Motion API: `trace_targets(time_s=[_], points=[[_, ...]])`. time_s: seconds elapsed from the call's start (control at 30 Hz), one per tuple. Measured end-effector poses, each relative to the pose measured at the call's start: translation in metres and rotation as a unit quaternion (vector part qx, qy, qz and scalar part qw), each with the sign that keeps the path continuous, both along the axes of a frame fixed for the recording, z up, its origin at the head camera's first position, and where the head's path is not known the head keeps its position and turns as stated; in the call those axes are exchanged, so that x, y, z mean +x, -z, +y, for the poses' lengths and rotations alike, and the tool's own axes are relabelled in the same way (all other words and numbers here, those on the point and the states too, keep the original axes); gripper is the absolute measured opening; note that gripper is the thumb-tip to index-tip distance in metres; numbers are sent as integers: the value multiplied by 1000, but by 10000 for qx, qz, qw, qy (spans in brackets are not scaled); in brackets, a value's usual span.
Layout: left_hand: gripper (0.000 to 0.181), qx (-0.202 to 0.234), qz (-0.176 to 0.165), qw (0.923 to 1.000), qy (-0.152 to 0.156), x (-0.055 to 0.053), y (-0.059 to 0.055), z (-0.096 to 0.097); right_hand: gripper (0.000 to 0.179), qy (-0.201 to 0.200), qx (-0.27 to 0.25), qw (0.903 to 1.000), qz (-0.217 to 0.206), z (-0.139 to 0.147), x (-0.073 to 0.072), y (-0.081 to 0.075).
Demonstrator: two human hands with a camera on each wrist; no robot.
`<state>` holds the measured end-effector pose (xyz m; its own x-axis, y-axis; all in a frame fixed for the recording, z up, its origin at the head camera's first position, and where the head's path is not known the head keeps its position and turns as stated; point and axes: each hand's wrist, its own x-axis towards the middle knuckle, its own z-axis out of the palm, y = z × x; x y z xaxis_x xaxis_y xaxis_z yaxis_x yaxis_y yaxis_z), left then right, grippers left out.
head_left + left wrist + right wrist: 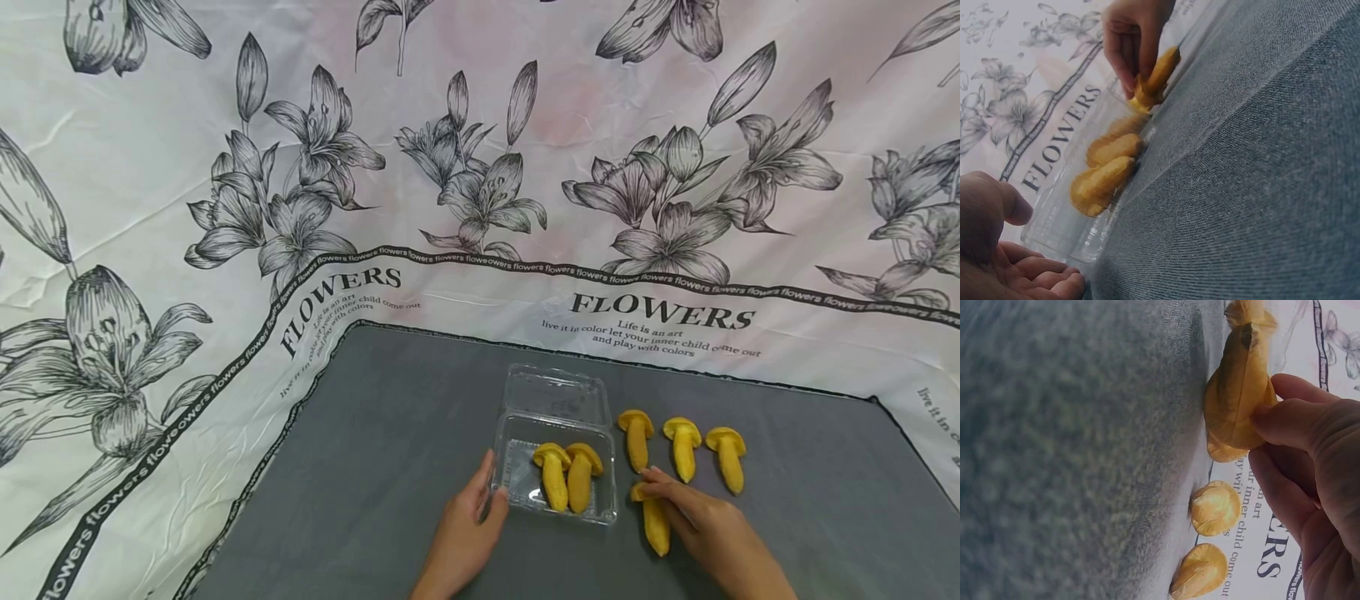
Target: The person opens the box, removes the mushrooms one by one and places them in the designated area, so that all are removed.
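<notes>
A clear plastic clamshell box (504, 467) lies with its lid (558, 393) folded back, and two yellow mushrooms (568, 479) lie side by side in its base. My left hand (467, 527) is at the box's left edge, fingers fairly straight and thumb apart; in the left wrist view the palm (985, 250) shows beside the box wall. My right hand (705, 525) pinches another yellow mushroom (656, 529) by its cap, just right of the box. The right wrist view shows thumb and fingers on this mushroom (1238, 394), its stem pointing away from the hand.
Three more yellow mushrooms, a left one (636, 440), a middle one (683, 448) and a right one (727, 460), lie in a row right of the box. Under everything is a grey cloth (360, 467) bordered by white flower-printed fabric (480, 287) that rises behind.
</notes>
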<state>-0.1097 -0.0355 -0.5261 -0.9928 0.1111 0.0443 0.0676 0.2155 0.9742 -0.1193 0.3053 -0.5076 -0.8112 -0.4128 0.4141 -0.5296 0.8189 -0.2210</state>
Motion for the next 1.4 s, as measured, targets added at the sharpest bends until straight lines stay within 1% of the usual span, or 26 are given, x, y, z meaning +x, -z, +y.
trace_targets(time_s=[0.33, 0.63, 0.8, 0.9, 1.1, 1.27, 1.4], points=[[64, 40, -93, 9999, 23, -1, -1, 1, 51, -172, -120, 9998, -52, 1, 3, -1], [63, 60, -98, 9999, -5, -1, -1, 2, 57, -319, -268, 9990, -154, 5, 4, 0], [63, 54, -112, 9999, -26, -2, -1, 2, 62, -523, -333, 9981, -73, 9, 4, 0], [63, 57, -104, 9999, -8, -2, -1, 2, 64, -573, -324, 9978, -36, 11, 4, 0], [63, 26, -70, 10000, -26, -1, 0, 3, 67, -550, -320, 9980, -28, 12, 4, 1], [63, 68, -17, 10000, -24, 0, -2, 2, 71, -499, -291, 9982, 126, 13, 5, -1], [62, 166, 83, 9998, -14, 2, -3, 1, 68, -301, -334, 9989, 139, 12, 6, -6]])
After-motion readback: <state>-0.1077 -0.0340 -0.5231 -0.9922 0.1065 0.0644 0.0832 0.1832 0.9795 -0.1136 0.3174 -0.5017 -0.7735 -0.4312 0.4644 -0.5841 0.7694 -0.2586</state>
